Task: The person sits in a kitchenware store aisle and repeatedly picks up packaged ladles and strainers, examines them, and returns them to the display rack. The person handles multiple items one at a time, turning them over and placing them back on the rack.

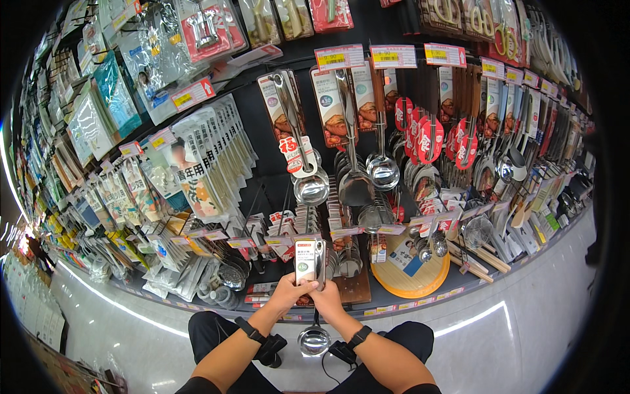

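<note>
Both my hands meet on a carded steel ladle, held upright before the shelf with its bowl (314,341) hanging down between my knees. My left hand (287,294) closes around the printed backing card (305,258) from the left. From the right, my right hand (326,296) grips the ladle at its handle (320,261), thumbs close together at the front. Fingers and card hide the middle of the handle. Ahead, a similar ladle (311,187) hangs on a hook, beside a steel turner (355,187) and another ladle (383,170).
A round wooden board (418,288) leans on the bottom shelf at right, near wooden rolling pins (475,263) and a wire strainer (478,231). Packaged textiles (204,172) hang at left. Price tags (339,57) jut out from the hooks. Glossy floor tiles (472,354) lie below.
</note>
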{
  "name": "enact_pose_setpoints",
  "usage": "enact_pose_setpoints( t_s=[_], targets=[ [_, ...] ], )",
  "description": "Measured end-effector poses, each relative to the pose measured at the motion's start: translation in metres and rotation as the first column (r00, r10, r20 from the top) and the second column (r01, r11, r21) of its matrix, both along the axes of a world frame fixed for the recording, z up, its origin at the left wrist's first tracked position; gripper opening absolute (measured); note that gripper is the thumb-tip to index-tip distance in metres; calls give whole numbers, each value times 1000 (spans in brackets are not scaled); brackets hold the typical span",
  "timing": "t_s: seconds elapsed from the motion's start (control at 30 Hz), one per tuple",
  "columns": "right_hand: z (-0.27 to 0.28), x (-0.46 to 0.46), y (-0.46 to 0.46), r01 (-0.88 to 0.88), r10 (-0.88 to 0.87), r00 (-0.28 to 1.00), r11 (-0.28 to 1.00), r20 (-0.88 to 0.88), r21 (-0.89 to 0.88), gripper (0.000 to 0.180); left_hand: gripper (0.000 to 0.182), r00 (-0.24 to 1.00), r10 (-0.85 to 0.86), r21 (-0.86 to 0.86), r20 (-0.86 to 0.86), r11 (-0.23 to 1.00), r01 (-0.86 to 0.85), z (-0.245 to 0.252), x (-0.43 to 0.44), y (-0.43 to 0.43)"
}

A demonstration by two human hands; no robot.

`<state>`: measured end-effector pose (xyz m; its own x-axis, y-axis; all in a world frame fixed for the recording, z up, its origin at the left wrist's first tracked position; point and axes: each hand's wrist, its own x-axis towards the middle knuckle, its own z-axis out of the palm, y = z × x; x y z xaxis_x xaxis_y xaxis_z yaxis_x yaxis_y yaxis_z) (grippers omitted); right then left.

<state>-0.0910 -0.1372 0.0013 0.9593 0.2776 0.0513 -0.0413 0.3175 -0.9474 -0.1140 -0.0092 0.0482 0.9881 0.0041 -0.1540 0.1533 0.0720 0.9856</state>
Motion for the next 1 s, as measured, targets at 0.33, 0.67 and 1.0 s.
enact_pose_setpoints(
  t_s=[0.33, 0.67, 1.0],
  targets=[
    [-6, 0, 0, -88, 84, 995, 993, -44, -79, 26, 29, 1000, -8, 79, 27, 997, 6, 8, -1, -6],
    [11, 12, -10, -29, 31, 999, 996, -29, 80, 27, 32, 867, -20, 263, 497, 956, -129, 134, 37, 10],
    [-6, 24, -5, -5, 26, 991, 988, -133, 153, 25, 47, 686, 60, 66, 725, 986, -156, 266, 105, 3]
  ],
)
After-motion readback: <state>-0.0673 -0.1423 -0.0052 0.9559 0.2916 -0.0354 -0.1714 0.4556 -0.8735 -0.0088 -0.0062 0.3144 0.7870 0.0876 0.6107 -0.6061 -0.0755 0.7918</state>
